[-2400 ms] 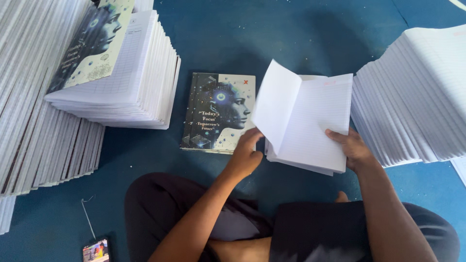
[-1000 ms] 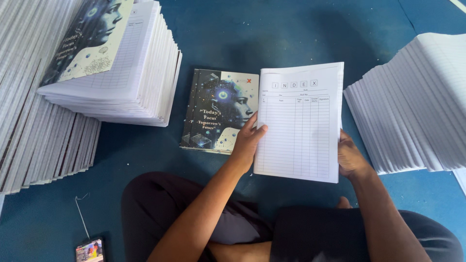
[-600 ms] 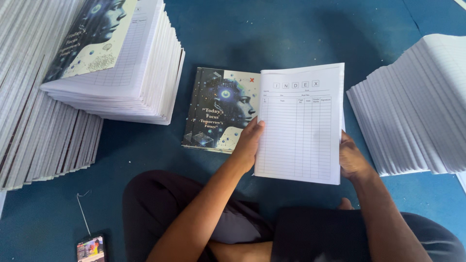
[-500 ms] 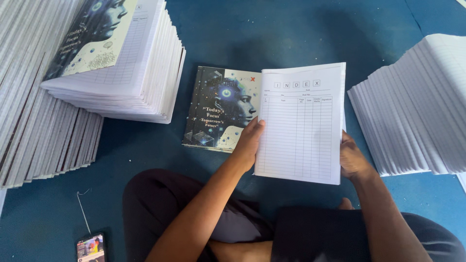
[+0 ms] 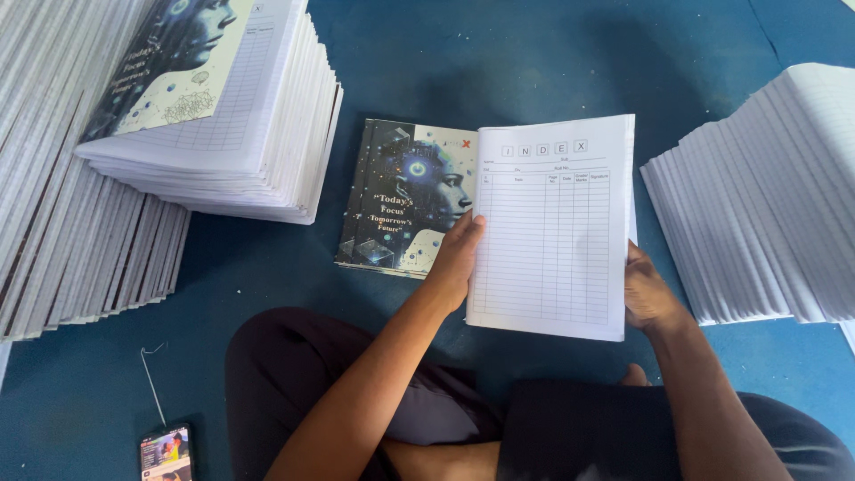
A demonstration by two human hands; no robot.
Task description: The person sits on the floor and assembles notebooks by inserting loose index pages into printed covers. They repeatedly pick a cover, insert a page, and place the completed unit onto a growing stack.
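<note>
Left hand (image 5: 456,258) clasped on the left long edge of a white page block (image 5: 552,227), thumb laid flat on the ruled top sheet, other fingers hidden behind it. Right hand (image 5: 648,292) closed on the right long edge low down, fingers out of sight underneath. Block held just above the floor in the middle of the scene, long axis running near to far, printed table face up, heading end pointing far, near short edge over the crossed legs (image 5: 356,383) in dark trousers.

Just left of the block, partly tucked under its left edge, a small pile of dark illustrated covers (image 5: 401,200) lying flat, long axis likewise near to far. Right of the block, a narrow strip of bare floor, then a fanned stack of white page blocks (image 5: 766,205) reaching the right border. Far left, a tall stack of finished books (image 5: 232,116) topped by a cover, resting against rows of stacked book spines (image 5: 62,223) along the left edge. Widest open room on the far side, between the two stacks.

Surface: blue floor mat (image 5: 534,62), lit from above. At the near left, a phone (image 5: 166,452) with lit screen and a thin cable (image 5: 151,383).
</note>
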